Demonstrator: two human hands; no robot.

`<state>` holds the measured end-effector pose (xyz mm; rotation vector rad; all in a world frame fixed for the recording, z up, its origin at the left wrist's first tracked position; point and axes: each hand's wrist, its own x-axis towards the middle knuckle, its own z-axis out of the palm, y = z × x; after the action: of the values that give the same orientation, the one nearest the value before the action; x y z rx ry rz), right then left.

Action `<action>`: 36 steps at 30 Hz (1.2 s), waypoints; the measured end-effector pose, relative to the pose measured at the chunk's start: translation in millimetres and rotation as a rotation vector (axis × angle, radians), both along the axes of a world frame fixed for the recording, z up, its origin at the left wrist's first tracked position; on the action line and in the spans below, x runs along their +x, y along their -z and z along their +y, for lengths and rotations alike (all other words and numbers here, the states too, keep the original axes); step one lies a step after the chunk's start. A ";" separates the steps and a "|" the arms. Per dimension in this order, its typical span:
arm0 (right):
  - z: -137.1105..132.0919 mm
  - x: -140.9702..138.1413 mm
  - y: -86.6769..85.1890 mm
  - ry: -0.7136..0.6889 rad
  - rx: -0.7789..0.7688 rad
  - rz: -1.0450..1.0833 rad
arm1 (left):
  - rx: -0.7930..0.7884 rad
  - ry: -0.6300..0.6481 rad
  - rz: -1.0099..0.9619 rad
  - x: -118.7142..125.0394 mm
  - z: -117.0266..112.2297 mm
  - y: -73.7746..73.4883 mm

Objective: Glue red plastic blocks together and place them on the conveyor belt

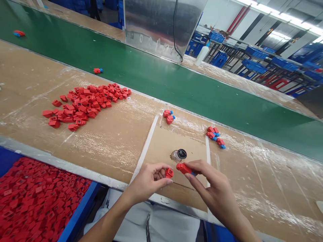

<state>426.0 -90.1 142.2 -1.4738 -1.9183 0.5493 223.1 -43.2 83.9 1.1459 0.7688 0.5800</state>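
Between the thumb and fingers of my left hand [148, 179] is a small red plastic block [169, 173], its square socket facing toward me. My right hand [214, 185] pinches a red and blue plastic piece [183, 168]; most of its blue end is hidden by my fingers. The two parts are close together but apart, above the cardboard mat. Just beyond them stands a small clear jar [174, 155] with a black disc-shaped top [182, 154].
Loose red blocks [85, 101] are heaped at the left on the brown table [121, 144]. Several red-and-blue pieces [214, 134] lie near the green conveyor belt [151, 77]; others ride on it. A blue bin [75, 218] full of red blocks sits lower left. A white bottle [202, 54] stands beyond the belt.
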 end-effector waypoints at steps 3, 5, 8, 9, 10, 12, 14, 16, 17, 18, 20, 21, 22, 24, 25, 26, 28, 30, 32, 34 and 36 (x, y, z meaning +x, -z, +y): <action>-2.1 -6.8 5.4 -0.035 -0.014 0.019 | 0.003 0.011 -0.017 -0.2 0.2 0.7; -3.2 -7.7 11.5 -0.040 -0.030 0.032 | 0.004 0.023 -0.030 -0.3 0.2 0.7; -5.5 -6.9 18.0 -0.044 -0.051 0.052 | -0.003 0.033 -0.037 -0.3 0.0 -0.4; -6.3 -6.6 19.1 -0.043 -0.055 0.057 | -0.004 0.033 -0.034 -0.3 -0.1 -1.0; -7.0 -6.5 19.8 -0.044 -0.057 0.061 | -0.004 0.033 -0.031 -0.3 -0.1 -1.7; -8.0 -6.6 20.3 -0.048 -0.062 0.065 | 0.001 0.031 -0.025 -0.4 -0.2 -3.2; -8.3 -7.1 20.3 -0.053 -0.067 0.066 | 0.006 0.029 -0.020 -0.6 -0.1 -4.4; -8.0 -7.6 20.1 -0.060 -0.065 0.057 | 0.005 0.034 -0.019 -0.7 0.0 -5.0; -7.8 -8.0 20.0 -0.064 -0.065 0.049 | 0.005 0.039 -0.019 -0.8 0.1 -4.9; -7.7 -8.3 19.9 -0.070 -0.064 0.042 | 0.006 0.046 -0.018 -0.8 0.1 -4.7; -7.6 -9.2 20.1 -0.079 -0.064 0.036 | 0.018 0.059 -0.012 -1.0 -0.1 -3.6; -7.7 -9.8 20.4 -0.083 -0.061 0.039 | 0.026 0.064 -0.007 -1.1 -0.3 -2.9; -8.0 -10.4 21.0 -0.088 -0.060 0.041 | 0.035 0.067 -0.002 -1.4 -0.5 -2.3; -9.0 -11.6 23.1 -0.103 -0.061 0.046 | 0.053 0.077 0.009 -2.3 -0.6 -1.3; -9.9 -12.2 24.5 -0.111 -0.066 0.046 | 0.062 0.085 0.017 -2.9 -0.4 -1.0; -10.9 -12.9 26.0 -0.118 -0.071 0.046 | 0.071 0.096 0.028 -3.7 0.1 -1.1; -13.5 -14.3 29.1 -0.126 -0.079 0.048 | 0.093 0.128 0.062 -5.3 1.8 -1.6; -16.2 -16.1 31.5 -0.130 -0.083 0.046 | 0.124 0.163 0.107 -6.8 4.1 -2.6; -18.4 -18.4 32.7 -0.133 -0.086 0.034 | 0.166 0.194 0.153 -7.7 6.2 -3.8; -19.8 -20.8 32.7 -0.128 -0.077 0.014 | 0.219 0.208 0.193 -7.8 7.2 -5.3; -20.6 -22.6 32.3 -0.128 -0.067 -0.003 | 0.279 0.205 0.227 -7.4 7.0 -6.8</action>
<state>403.4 -110.7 109.9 -1.4002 -2.0241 0.6759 215.7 -36.2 90.7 1.5482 0.7670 0.3960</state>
